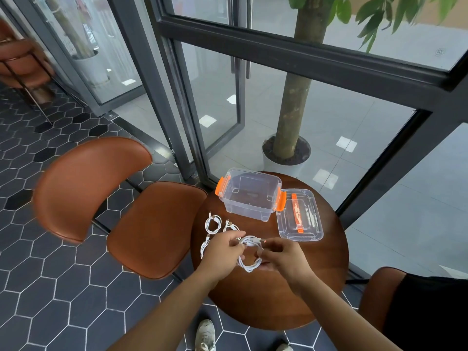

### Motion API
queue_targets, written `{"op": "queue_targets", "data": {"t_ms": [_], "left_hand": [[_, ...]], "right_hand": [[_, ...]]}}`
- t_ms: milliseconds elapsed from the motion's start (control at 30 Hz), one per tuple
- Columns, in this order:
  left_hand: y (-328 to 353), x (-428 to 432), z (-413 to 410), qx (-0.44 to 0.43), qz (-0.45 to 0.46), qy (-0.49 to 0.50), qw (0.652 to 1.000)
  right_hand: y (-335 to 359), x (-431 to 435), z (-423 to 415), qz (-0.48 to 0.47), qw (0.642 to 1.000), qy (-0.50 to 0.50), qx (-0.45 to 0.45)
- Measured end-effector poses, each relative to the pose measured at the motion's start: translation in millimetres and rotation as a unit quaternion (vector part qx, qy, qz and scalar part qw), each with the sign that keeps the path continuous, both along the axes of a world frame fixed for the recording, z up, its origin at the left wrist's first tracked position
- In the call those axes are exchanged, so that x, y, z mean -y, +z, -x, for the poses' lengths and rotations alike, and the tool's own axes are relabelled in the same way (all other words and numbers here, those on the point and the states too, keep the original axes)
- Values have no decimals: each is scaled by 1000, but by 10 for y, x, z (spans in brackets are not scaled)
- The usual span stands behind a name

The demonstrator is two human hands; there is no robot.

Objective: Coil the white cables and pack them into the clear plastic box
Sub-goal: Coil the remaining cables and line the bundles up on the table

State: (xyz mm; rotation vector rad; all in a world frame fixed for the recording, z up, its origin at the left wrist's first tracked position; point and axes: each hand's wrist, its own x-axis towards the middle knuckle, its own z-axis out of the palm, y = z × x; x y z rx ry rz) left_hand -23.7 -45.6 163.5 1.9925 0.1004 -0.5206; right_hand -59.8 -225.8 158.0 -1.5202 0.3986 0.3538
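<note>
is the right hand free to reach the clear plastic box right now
Probably yes: the clear plastic box stands open, its clear lid lying beside it, and only bare wooden table separates it from the right hand, which grips a coiled white cable.

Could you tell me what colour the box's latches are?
The latches are orange; the head view shows them.

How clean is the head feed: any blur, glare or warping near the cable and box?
Head view: the held cable reads fairly sharp; the chair back at left is smeared; window frames bow from wide-angle distortion; the clear plastic box shows no strong glare.
</note>
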Motion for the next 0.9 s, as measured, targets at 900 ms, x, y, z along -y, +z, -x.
{"op": "queue_targets", "data": {"t_ms": [900], "left_hand": [[-714,-556,129,-10,-338,-23,941]], "right_hand": [[-458,235,-305,93,994,47,-43]]}}
